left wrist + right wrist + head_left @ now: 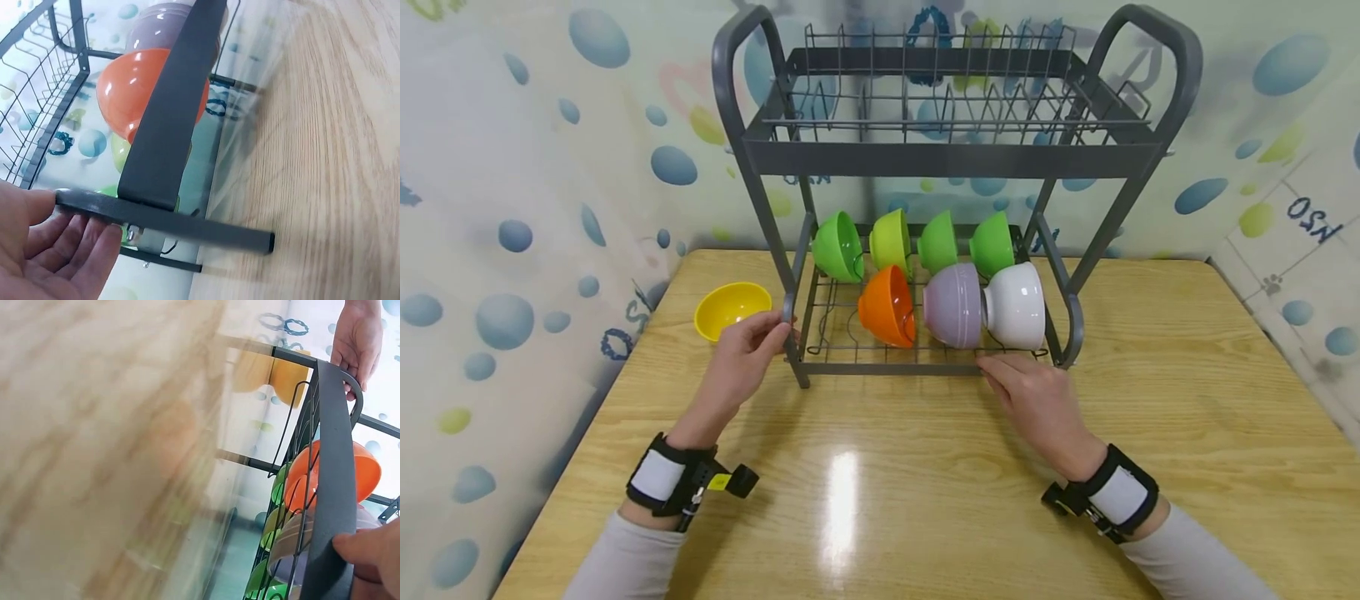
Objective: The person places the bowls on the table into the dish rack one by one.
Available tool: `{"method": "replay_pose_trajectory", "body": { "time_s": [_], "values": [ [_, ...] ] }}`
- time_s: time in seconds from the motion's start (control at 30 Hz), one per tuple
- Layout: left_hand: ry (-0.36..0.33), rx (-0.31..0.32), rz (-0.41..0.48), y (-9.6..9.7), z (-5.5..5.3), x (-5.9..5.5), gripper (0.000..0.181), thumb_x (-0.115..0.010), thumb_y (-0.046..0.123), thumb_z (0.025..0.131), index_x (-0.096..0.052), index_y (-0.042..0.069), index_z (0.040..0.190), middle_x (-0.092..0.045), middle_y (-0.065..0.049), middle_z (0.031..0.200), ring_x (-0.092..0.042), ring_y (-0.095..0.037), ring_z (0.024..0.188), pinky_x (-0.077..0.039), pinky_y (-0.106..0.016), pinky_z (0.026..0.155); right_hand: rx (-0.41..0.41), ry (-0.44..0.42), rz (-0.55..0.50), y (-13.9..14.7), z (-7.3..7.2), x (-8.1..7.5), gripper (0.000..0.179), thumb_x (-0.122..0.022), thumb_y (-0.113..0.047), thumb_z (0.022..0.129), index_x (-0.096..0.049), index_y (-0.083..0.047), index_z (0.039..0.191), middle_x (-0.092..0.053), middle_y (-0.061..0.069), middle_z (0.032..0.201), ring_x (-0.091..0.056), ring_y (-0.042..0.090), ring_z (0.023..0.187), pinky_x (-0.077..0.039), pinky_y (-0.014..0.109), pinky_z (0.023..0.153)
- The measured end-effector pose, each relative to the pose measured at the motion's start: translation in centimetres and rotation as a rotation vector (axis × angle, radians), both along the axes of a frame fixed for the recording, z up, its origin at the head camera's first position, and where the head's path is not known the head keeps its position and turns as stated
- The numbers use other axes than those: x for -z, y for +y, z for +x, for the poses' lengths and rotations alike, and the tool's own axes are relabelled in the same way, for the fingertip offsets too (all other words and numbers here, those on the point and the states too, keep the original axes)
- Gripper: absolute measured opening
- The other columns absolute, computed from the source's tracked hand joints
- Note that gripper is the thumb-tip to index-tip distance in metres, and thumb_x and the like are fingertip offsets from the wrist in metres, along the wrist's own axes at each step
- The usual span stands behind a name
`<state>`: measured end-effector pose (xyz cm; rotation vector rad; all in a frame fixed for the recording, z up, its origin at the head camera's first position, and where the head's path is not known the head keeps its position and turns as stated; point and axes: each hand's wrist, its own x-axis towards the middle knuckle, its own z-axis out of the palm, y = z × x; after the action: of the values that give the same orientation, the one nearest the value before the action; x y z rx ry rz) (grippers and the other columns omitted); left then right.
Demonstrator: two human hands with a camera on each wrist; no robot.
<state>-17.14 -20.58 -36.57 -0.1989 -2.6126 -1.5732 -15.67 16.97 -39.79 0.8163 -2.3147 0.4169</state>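
Note:
A dark grey two-tier dish rack [955, 160] stands on the wooden table. With thumb and fingers, my left hand [733, 367] grips its front left leg frame [162, 222], low down. My right hand [1037, 408] pinches the lower front rail [334, 487] near the right end, thumb on one face and fingers behind. On the lower tier, bowls lean on their sides: an orange bowl [886, 308], a lilac bowl [952, 307] and a white bowl [1017, 307] in front. Several green bowls [992, 243] line the row behind.
A yellow bowl [730, 308] sits upright on the table, just left of the rack and close to my left hand. The upper wire tier [925, 87] holds no dishes. Behind the table [925, 500] rises a wall [550, 208] with blue and green spots.

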Motion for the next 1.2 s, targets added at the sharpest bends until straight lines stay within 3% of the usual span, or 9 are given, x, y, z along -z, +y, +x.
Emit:
{"method": "replay_pose_trajectory", "body": {
  "time_s": [0.1,0.17,0.27,0.33,0.43,0.53,0.67,0.93,1.2],
  "values": [
    [0.076,-0.026,-0.064,-0.6,0.1,-0.3,0.041,-0.049,0.030,0.098,-0.060,0.001,0.125,-0.067,-0.018,0.110,-0.065,-0.021,0.096,-0.054,-0.018,0.080,0.000,-0.010,0.006,0.0,-0.1,-0.1,0.015,-0.072,-0.005,0.080,-0.074,-0.007,0.094,-0.075,0.007,0.089,-0.071,0.019,0.077,-0.057,0.035,0.058],
    [0.155,-0.068,-0.135,-1.1,0.0,-0.7,0.038,-0.052,0.027,0.097,-0.061,0.001,0.123,-0.068,-0.017,0.108,-0.064,-0.025,0.096,-0.054,-0.017,0.077,0.003,-0.022,0.009,0.0,-0.1,-0.1,0.014,-0.072,-0.005,0.080,-0.074,-0.007,0.093,-0.075,0.007,0.089,-0.071,0.019,0.077,-0.056,0.035,0.058],
    [0.260,-0.120,-0.264,-2.2,-0.1,-1.3,0.034,-0.058,0.022,0.095,-0.063,0.000,0.120,-0.068,-0.018,0.109,-0.064,-0.029,0.096,-0.055,-0.030,0.081,0.006,-0.037,0.006,0.0,-0.1,-0.2,0.013,-0.073,-0.006,0.080,-0.074,-0.008,0.093,-0.075,0.007,0.089,-0.071,0.019,0.077,-0.056,0.035,0.058],
    [0.292,-0.129,-0.367,-2.9,-0.2,-1.6,0.034,-0.061,0.019,0.093,-0.062,-0.001,0.120,-0.066,-0.020,0.111,-0.063,-0.032,0.099,-0.053,-0.043,0.087,0.008,-0.040,0.005,0.0,-0.1,-0.2,0.013,-0.073,-0.006,0.079,-0.074,-0.008,0.092,-0.075,0.007,0.089,-0.071,0.019,0.077,-0.056,0.035,0.058],
    [0.281,-0.106,-0.510,-3.9,-0.5,-1.7,0.036,-0.064,0.017,0.090,-0.060,-0.003,0.120,-0.064,-0.023,0.115,-0.059,-0.037,0.104,-0.048,-0.052,0.091,0.010,-0.043,0.005,0.0,-0.1,-0.2,0.013,-0.073,-0.006,0.079,-0.074,-0.008,0.092,-0.075,0.006,0.088,-0.071,0.019,0.076,-0.056,0.035,0.057],
    [0.242,-0.064,-0.649,-4.6,-0.7,-1.5,0.038,-0.067,0.017,0.088,-0.060,-0.003,0.119,-0.063,-0.024,0.117,-0.058,-0.039,0.107,-0.047,-0.054,0.092,0.014,-0.043,0.010,0.0,-0.1,-0.3,0.013,-0.073,-0.006,0.079,-0.074,-0.009,0.092,-0.075,0.006,0.088,-0.071,0.019,0.076,-0.056,0.035,0.056],
    [0.202,-0.026,-0.764,-5.2,-0.9,-0.8,0.038,-0.068,0.017,0.087,-0.061,-0.003,0.118,-0.063,-0.025,0.117,-0.059,-0.040,0.105,-0.048,-0.054,0.092,0.020,-0.044,0.017,-0.1,-0.1,-0.3,0.013,-0.073,-0.006,0.079,-0.074,-0.009,0.092,-0.075,0.006,0.088,-0.071,0.019,0.076,-0.056,0.035,0.057],
    [0.154,-0.022,-0.838,-5.8,-1.4,0.4,0.037,-0.069,0.015,0.086,-0.061,-0.004,0.117,-0.065,-0.025,0.114,-0.061,-0.040,0.101,-0.050,-0.054,0.089,0.026,-0.052,0.016,-0.2,0.0,-0.5,0.011,-0.073,-0.008,0.080,-0.074,-0.010,0.091,-0.075,0.005,0.088,-0.071,0.018,0.076,-0.056,0.035,0.058],
    [0.185,0.024,-0.909,-5.9,-1.7,1.1,0.019,-0.068,0.010,0.085,-0.068,-0.001,0.101,-0.071,-0.018,0.092,-0.062,-0.027,0.077,-0.053,-0.046,0.076,0.023,-0.060,0.006,-0.1,0.0,-0.4,0.011,-0.073,-0.008,0.080,-0.074,-0.010,0.091,-0.075,0.005,0.088,-0.071,0.018,0.077,-0.057,0.035,0.059]
  ]
}}
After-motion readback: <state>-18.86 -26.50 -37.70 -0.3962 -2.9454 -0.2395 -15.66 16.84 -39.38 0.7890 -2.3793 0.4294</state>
